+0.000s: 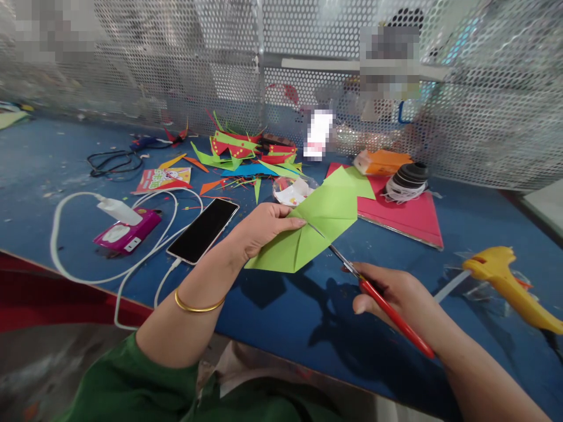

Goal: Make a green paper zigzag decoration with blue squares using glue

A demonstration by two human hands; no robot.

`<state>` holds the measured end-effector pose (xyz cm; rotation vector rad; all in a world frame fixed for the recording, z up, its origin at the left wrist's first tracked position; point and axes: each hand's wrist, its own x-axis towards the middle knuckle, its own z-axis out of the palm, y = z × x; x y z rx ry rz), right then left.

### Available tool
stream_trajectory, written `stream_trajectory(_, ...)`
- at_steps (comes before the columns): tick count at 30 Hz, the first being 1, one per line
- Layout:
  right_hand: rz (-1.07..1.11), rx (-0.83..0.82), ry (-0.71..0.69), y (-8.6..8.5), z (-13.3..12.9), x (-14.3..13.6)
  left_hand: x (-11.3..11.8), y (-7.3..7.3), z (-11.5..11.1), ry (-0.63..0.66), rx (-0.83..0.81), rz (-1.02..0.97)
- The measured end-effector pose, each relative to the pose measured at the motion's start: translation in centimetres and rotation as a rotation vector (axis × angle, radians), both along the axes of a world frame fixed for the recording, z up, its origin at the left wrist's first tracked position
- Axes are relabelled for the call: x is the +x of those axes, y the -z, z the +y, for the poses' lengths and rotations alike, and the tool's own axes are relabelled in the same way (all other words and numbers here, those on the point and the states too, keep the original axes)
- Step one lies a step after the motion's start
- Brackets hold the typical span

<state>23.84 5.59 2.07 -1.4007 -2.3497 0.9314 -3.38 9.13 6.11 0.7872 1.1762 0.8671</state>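
A creased sheet of light green paper point(328, 199) is pinched between the thumb and fingers of my left hand point(272, 225), above the blue tabletop. In my right hand point(387, 293) I grip scissors point(391, 313) with long red handles. Their thin metal blades reach the lower right edge of the paper, and the tip points toward my left thumb. A slit or crease runs from the thumb to the blades; which of the two I cannot tell. Part of the scissors' handle is hidden by my right fingers.
A phone point(204, 230) on a white cable and a purple power adapter point(127, 231) lie left. Coloured paper scraps point(233, 146) are heaped behind. A red sheet point(409, 217) bears a dark spool point(407, 180). The yellow glue gun point(505, 281) lies right, before a perforated metal screen point(220, 70).
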Motion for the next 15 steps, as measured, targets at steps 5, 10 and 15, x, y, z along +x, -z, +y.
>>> stream_trajectory(5, -0.006, -0.041, -0.002, -0.05, -0.01, -0.02, -0.03, 0.18, 0.0, 0.013, 0.003, -0.014)
stream_trajectory(10, -0.011, -0.038, -0.005, -0.18, -0.09, -0.02, -0.05, 0.37, -0.03, 0.017, 0.013, -0.022)
stream_trajectory(15, -0.042, 0.057, 0.009, -0.11, -0.04, 0.07, -0.13, 0.53, 0.04, -0.013, 0.049, -0.003)
